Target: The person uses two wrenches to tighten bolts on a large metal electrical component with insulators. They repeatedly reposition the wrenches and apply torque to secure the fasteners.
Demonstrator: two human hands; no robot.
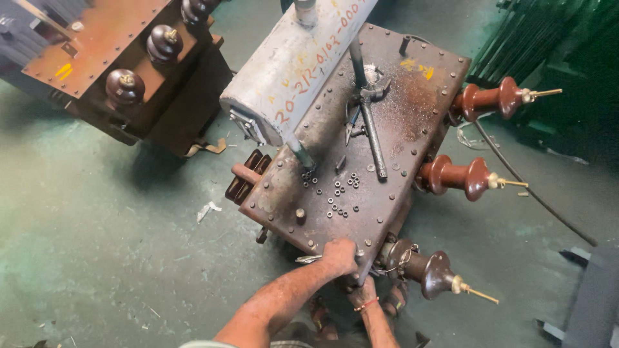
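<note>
While our left hand (340, 256) grips a spanner (309, 259) at the lid's (361, 212) near edge, our right hand (365, 293) reaches beneath, grip unclear; we should brace squarely.

Both hands are gripping at the near edge

The left hand (339, 256) is curling knuckles-up, its forearm stretching bare from the lower left. The right hand (362, 291) is sitting lower and largely hidden, a red band circling its wrist.
</note>
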